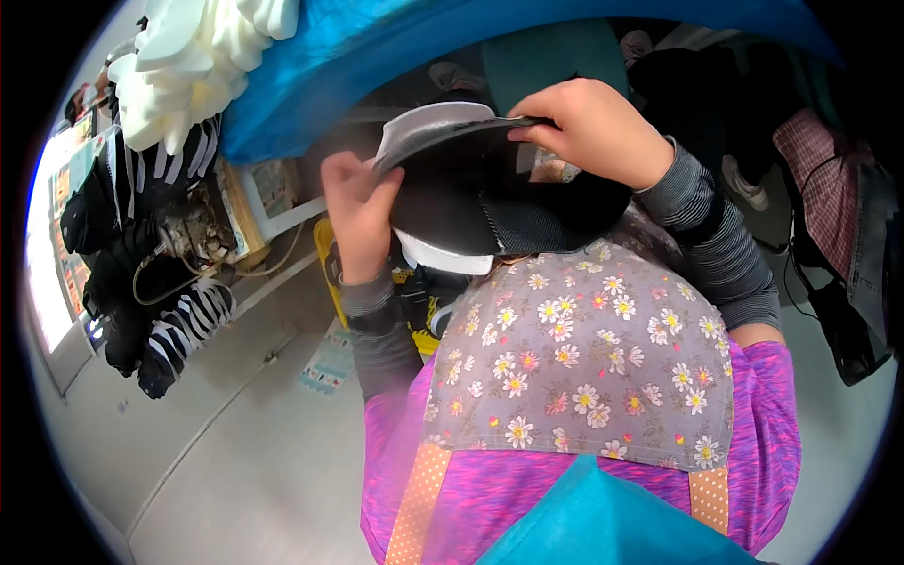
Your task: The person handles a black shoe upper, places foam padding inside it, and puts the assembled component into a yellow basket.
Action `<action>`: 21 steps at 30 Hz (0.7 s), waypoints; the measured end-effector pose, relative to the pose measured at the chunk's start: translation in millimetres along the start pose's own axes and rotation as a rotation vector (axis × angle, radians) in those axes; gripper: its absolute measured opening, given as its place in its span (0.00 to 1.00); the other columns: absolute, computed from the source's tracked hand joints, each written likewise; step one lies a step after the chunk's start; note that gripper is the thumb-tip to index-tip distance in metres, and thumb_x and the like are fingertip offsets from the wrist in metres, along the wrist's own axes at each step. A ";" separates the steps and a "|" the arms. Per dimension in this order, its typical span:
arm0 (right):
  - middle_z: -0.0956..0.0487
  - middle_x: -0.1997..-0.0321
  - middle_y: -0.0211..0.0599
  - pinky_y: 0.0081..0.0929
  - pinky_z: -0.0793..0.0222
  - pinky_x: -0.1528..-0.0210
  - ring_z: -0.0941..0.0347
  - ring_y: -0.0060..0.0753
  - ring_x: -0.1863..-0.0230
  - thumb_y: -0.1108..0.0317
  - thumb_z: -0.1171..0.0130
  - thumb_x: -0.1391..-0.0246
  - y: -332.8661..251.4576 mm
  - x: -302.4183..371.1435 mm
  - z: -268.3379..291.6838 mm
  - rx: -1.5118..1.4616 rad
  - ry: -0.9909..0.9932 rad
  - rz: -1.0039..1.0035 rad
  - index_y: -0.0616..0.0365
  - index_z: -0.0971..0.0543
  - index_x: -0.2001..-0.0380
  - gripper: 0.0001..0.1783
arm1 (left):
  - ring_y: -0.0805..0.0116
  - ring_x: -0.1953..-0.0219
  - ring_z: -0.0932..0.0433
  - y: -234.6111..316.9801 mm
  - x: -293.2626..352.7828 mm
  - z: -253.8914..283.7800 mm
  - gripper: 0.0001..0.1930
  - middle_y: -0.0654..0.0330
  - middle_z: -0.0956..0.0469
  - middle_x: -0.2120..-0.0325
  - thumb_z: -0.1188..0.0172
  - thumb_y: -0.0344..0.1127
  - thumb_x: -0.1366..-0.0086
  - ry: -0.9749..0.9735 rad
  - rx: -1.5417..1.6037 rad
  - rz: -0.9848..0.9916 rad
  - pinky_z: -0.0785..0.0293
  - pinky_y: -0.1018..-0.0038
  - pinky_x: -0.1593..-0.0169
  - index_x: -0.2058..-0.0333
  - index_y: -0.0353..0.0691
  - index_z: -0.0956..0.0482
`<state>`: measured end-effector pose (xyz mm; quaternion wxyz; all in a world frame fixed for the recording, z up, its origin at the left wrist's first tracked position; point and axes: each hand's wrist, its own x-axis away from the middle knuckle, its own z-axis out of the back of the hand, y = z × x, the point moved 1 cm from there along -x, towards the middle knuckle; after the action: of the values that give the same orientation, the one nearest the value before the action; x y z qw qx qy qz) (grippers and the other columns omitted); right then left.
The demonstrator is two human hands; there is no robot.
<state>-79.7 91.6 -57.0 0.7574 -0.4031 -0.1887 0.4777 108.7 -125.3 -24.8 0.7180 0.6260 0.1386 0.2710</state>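
At the upper middle of the frame, a black-and-white piece (461,193) hangs between the left hand (361,207) and the right hand (598,132). The left fingers pinch its left end, thumb against forefinger; the right fingers close on its upper edge. Gripped at two separated points, it seems held so that its dark hollow side spreads open toward the floral apron (584,367). White pieces (202,66) heap at upper left.

No readable text, label, number or sign; marks on the pale patterned sheet (328,363) too small to tell
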 end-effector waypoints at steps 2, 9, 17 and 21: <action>0.20 0.74 0.45 0.40 0.26 0.65 0.22 0.48 0.70 0.57 0.37 0.45 -6.0 -8.5 5.4 -0.079 0.005 0.114 0.60 0.18 0.66 0.15 | 0.77 0.65 0.30 17.7 5.2 -5.7 0.22 0.64 0.26 0.68 0.40 0.15 0.40 -0.037 0.024 -0.039 0.33 0.79 0.57 0.57 0.44 0.41; 0.23 0.77 0.47 0.35 0.31 0.70 0.27 0.47 0.76 0.50 0.36 0.44 -30.4 -19.1 26.9 -0.084 -0.161 0.010 0.61 0.18 0.68 0.21 | 0.67 0.58 0.21 43.7 17.7 4.9 0.25 0.53 0.19 0.63 0.36 0.13 0.46 -0.181 0.084 -0.170 0.26 0.73 0.51 0.57 0.42 0.39; 0.18 0.64 0.45 0.34 0.28 0.64 0.23 0.49 0.66 0.63 0.33 0.47 -21.3 0.4 35.5 -0.152 -0.053 0.148 0.60 0.19 0.59 0.15 | 0.73 0.64 0.22 66.9 10.7 3.1 0.25 0.52 0.19 0.64 0.35 0.19 0.43 -0.185 0.200 -0.300 0.30 0.78 0.55 0.56 0.45 0.41; 0.23 0.75 0.48 0.31 0.31 0.72 0.26 0.42 0.77 0.63 0.35 0.44 -32.5 -0.9 57.7 -0.022 0.219 0.213 0.59 0.18 0.61 0.12 | 0.75 0.67 0.27 99.8 -9.6 -37.1 0.20 0.59 0.22 0.67 0.38 0.28 0.38 0.030 0.323 -0.173 0.32 0.78 0.62 0.52 0.42 0.39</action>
<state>-100.2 108.6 3.7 0.7140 -0.4788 -0.0664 0.5065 59.3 -93.2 64.4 0.6266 0.7148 0.2446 0.1916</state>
